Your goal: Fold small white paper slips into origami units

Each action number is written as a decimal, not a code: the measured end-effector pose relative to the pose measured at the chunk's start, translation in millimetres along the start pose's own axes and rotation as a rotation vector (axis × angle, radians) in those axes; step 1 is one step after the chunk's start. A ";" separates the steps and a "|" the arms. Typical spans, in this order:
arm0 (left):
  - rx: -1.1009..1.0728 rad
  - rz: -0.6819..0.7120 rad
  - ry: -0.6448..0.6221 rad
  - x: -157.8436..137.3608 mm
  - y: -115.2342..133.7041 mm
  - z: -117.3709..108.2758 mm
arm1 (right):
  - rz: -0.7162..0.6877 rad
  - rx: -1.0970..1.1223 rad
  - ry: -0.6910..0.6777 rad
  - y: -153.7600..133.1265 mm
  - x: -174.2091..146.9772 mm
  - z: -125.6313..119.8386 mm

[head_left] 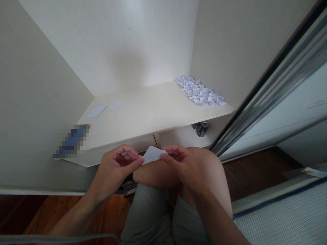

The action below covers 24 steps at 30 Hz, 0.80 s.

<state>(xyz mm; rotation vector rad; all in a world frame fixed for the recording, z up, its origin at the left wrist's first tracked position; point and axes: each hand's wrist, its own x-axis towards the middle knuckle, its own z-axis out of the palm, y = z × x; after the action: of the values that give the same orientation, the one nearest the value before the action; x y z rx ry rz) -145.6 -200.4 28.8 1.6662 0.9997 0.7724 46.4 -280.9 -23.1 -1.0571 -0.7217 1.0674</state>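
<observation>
A small piece of white paper (152, 154) is stretched between my two hands, just above my knees. My left hand (119, 161) pinches its left corner between thumb and forefinger. At the opposite corner, the thumb and fingertips of my right hand (180, 161) are closed on the same paper. On the white shelf (150, 109) ahead lie flat white paper sheets (97, 111) and another square sheet (116, 105), both toward the left. A heap of folded white paper pieces (201, 92) spreads along the shelf's right end.
A blurred-out bluish object (73, 141) sits at the shelf's left front corner. Below the shelf, dark cans (203, 129) stand in an open compartment. A metal sliding-door rail (265, 78) slants along the right. A woven mat surface (286, 214) lies at the lower right.
</observation>
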 end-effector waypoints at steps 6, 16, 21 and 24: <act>-0.100 -0.045 -0.016 -0.9 -4.9 0.1 | -0.109 -0.003 0.034 8.1 -3.1 6.3; -0.243 -0.083 -0.003 0.3 -6.3 5.1 | -0.344 -0.088 0.132 6.0 -7.2 9.2; -0.236 -0.055 0.016 2.0 -7.6 6.8 | -0.413 -0.092 0.096 3.3 -5.0 7.6; -0.183 -0.035 -0.001 2.2 -8.7 4.9 | -0.317 -0.088 0.122 4.4 -3.3 6.0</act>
<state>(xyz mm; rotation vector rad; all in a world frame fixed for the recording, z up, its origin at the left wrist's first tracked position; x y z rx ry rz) -142.6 -199.2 19.0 1.4883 0.9263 0.8154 38.5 -281.5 -25.0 -1.0330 -0.8121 0.6994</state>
